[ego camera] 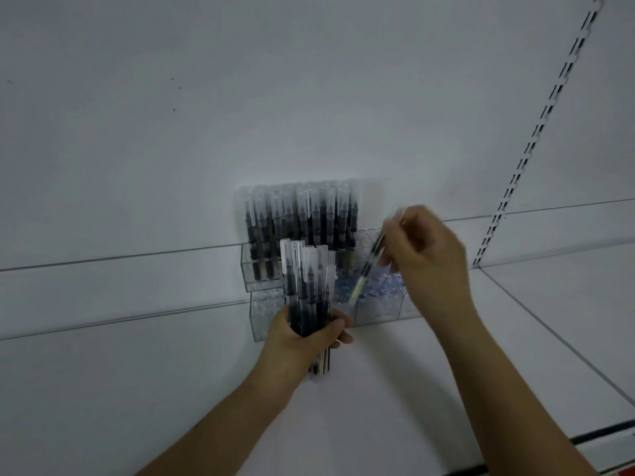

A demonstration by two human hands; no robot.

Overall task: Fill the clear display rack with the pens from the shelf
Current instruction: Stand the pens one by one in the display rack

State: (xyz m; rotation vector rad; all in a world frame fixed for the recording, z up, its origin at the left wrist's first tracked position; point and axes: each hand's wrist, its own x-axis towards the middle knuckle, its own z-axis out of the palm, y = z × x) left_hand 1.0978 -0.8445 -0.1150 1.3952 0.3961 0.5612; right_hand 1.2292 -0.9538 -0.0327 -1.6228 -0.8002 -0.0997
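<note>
— While the left hand [311,333] grips a bundle of pens [307,286], how full is the clear display rack [378,307]?
— Back-left slots filled; those beneath the right hand [424,255], which pinches one pen [369,261], remain empty.

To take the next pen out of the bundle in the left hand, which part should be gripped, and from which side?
Judging by the pose, grip a clear cap near its top, coming from above: the bundle of pens stands upright, caps fanned free above the left hand, which wraps the barrels. The right hand already pinches a single pen.
</note>
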